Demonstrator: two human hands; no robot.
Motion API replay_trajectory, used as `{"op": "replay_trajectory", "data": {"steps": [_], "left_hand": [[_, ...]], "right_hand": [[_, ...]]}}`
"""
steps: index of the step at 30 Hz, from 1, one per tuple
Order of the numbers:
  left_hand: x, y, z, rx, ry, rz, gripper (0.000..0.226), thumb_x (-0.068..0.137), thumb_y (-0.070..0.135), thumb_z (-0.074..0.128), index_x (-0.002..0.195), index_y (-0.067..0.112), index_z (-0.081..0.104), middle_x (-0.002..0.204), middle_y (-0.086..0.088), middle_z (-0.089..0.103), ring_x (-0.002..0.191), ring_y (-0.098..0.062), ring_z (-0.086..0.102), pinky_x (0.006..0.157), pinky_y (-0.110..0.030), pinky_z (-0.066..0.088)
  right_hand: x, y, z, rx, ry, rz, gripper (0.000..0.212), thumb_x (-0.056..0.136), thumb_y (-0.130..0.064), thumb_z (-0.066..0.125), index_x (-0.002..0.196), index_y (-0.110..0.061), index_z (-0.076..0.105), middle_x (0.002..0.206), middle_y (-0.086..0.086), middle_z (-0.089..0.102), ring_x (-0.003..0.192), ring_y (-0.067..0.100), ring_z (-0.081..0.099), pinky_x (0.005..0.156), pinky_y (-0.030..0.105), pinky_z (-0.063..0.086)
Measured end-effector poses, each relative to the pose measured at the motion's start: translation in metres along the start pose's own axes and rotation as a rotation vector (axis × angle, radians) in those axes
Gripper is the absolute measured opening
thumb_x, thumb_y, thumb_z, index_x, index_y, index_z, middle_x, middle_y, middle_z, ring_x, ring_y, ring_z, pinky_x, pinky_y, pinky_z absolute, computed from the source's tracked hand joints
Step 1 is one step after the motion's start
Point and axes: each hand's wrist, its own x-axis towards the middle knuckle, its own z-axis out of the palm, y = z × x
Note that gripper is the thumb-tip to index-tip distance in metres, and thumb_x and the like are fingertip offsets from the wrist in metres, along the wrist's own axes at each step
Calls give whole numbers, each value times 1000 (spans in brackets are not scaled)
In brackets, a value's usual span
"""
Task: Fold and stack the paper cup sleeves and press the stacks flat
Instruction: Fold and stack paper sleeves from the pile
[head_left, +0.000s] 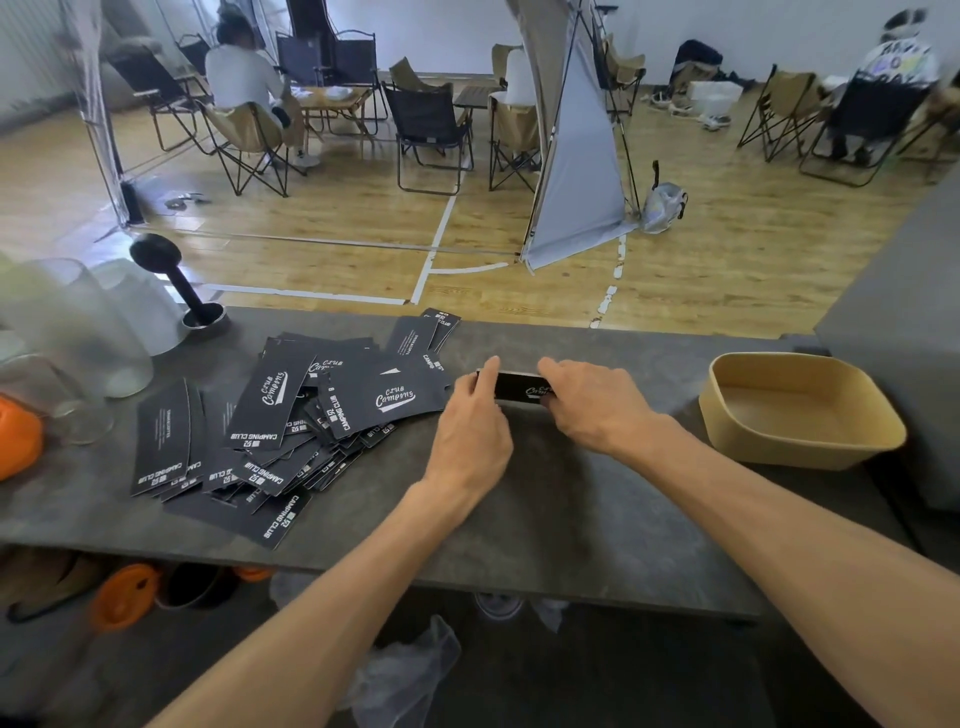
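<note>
Black folded sleeve (519, 385) near desk (597, 493) far edge, pinched at its ends by left hand (475, 415) and right hand (592, 402). Loose sleeve pile (291, 415) spread toward left edge; tan tray (800, 410) at right edge.

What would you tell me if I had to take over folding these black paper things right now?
Left hand: holds the left end of one black sleeve.
Right hand: grips its right end. The sleeve is between both hands, just over the grey counter.
Loose pile of sleeves: spread flat and overlapping on the counter, left of the hands.
Tan tray: on the right, nothing visible in it.
Done: no finished stack shows.
Left: finish this sleeve, work through the pile, stack them and press the stacks flat.
</note>
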Motion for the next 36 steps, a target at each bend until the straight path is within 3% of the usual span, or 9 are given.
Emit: {"op": "replay_trajectory", "data": {"steps": [5, 13, 17, 21, 23, 27, 32, 36], "left_hand": [[21, -26, -31, 333, 79, 107, 40, 91, 14, 51, 130, 19, 55, 118, -7, 61, 107, -30, 53, 93, -40, 36], [34, -56, -77, 816, -106, -90, 50, 79, 34, 72, 120, 12, 54, 125, -12, 50, 118, -33, 44, 99, -42, 34], [34, -58, -80, 765, -66, -57, 52, 76, 37, 78, 115, 13, 53, 118, -10, 55, 113, -32, 50, 95, -43, 36], [34, -54, -87, 549, -40, -32, 16, 90, 23, 65, 103, 17, 57, 105, -7, 67, 101, -32, 60, 77, -39, 40], [36, -53, -93, 487, -51, -65, 10, 94, 23, 60, 101, 17, 62, 101, -8, 67, 100, -34, 59, 71, -37, 38], [40, -54, -105, 390, -77, -136, 13, 95, 27, 59, 100, 18, 67, 90, -7, 62, 94, -35, 55, 73, -37, 39], [43, -65, -105, 382, -54, -63, 27, 94, 27, 59, 119, 34, 67, 105, 0, 70, 106, -32, 58, 89, -44, 45], [43, -63, -105, 348, 4, 46, 17, 93, 25, 59, 106, 27, 71, 98, -2, 68, 99, -30, 55, 84, -41, 44]], "right_hand": [[-2, 1, 5, 1, -13, -22, 14, 102, -28, 41, 110, -18, 39, 107, 4, 59, 98, 30, 61, 67, 38, 38], [0, 4, 6, 22, 6, -26, 15, 102, -31, 41, 111, -19, 39, 105, 3, 58, 96, 29, 61, 66, 37, 37], [0, 4, 5, 29, -2, -24, 15, 103, -31, 41, 111, -19, 39, 105, 3, 58, 96, 29, 62, 67, 37, 37], [1, 3, 5, 30, -7, -21, 15, 103, -30, 41, 112, -19, 39, 106, 3, 58, 96, 29, 62, 67, 38, 38], [1, 3, 4, 32, -9, -19, 15, 103, -30, 41, 113, -19, 39, 107, 3, 58, 96, 29, 62, 67, 38, 39], [-1, 3, 4, 30, -17, -18, 16, 103, -31, 41, 113, -19, 40, 108, 3, 58, 97, 30, 61, 68, 38, 39], [-1, 2, 4, 29, -21, -8, 15, 103, -31, 41, 111, -19, 39, 107, 3, 58, 96, 30, 61, 68, 38, 38], [-1, 2, 1, 35, -42, -3, 15, 103, -30, 42, 113, -19, 40, 109, 4, 59, 97, 29, 61, 70, 39, 40]]}}
